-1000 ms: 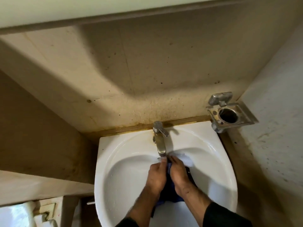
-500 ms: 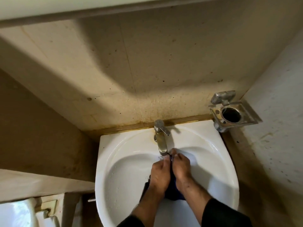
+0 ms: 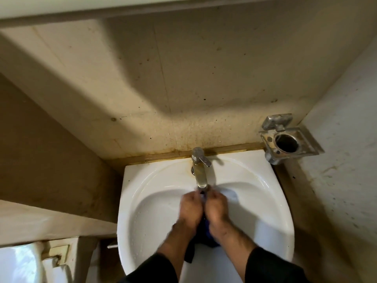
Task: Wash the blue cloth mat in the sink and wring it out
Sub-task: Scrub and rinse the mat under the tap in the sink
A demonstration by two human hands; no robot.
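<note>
Both hands, left (image 3: 189, 209) and right (image 3: 216, 209), grip bunched dark-blue cloth mat (image 3: 208, 237) under tarnished metal tap (image 3: 200, 174), over white ceramic sink (image 3: 146, 211).

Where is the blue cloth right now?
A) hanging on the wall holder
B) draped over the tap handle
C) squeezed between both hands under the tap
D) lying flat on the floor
C: the left hand and right hand press together around the blue cloth mat over the sink, just below the tap, with its dark end hanging down between the wrists.
</note>
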